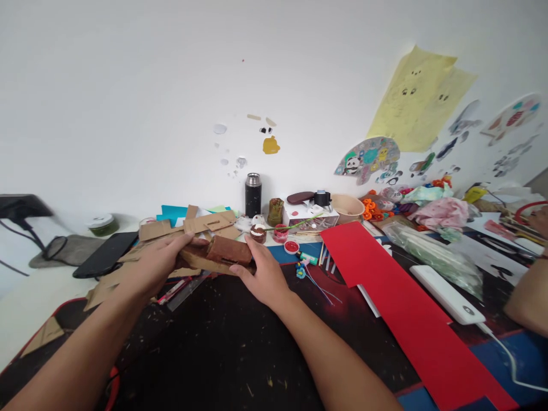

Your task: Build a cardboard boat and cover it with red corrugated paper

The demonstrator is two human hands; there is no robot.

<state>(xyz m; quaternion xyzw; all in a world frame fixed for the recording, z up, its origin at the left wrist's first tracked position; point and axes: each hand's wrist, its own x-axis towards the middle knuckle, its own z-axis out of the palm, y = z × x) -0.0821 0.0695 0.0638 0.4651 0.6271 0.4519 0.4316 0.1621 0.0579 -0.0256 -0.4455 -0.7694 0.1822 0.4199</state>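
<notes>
"Quick, what've you got & how many?"

"1 brown pc (229, 251). My L fingers (182, 242) are closed on its L end, my R fingers (257, 254) curled round the R end, thumb on the near side."

"Where, & what's it like?"

"Held over the tabletop (205, 348), L of ctr, twd the far edge. Rounded top, matte brown, w/ a flat cardboard-like strip under. Can't tell if it's hollow."

"Other stuff, counted?"

"1 flask (253, 197): black cylinder, shiny metal cap, at the far edge. 2 small round pots (291, 246) w/ red in, R of it & nearer me. 1 long red sheet (398, 302), smooth, flat, straight-cut, running twd the near R corner. 1 white power strip (447, 294), hard, long, beside it on the R. 1 clear bag (436, 260), crinkly plastic, just beyond."

"Cardboard?"

"Several tan scraps (212, 221), flat, overlapping, far L part. Too jumbled to count."
</notes>
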